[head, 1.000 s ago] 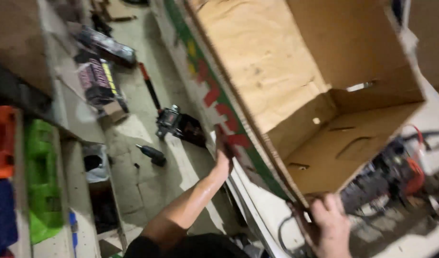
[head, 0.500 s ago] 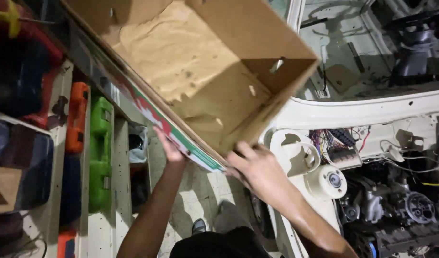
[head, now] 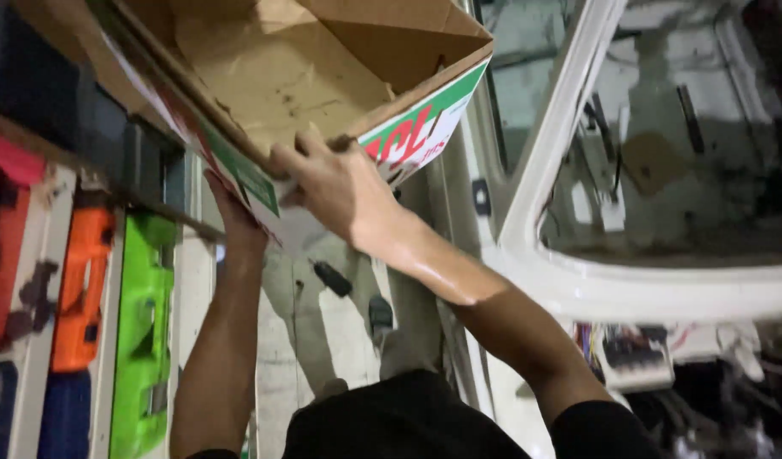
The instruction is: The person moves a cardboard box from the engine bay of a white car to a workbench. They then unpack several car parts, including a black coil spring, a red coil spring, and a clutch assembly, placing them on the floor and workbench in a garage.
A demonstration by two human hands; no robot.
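I hold a large open cardboard box [head: 280, 76] up in front of me; its brown inside is bare and its white outside carries red and green print. My right hand [head: 331, 183] grips the box's near rim, fingers curled over the edge. My left hand [head: 233, 217] presses against the box's underside at its left, partly hidden by the box wall.
A white car body with its windscreen frame [head: 569, 161] fills the right. Wiring and engine parts [head: 637, 357] show at lower right. An orange case [head: 80, 289] and a green case [head: 144, 331] stand on shelving at the left. A dark tool [head: 333, 278] lies on the concrete floor below.
The box has swung up and closer to my head, and the view has turned toward the car's windscreen. My right hand has moved from the box's lower corner onto its near rim.
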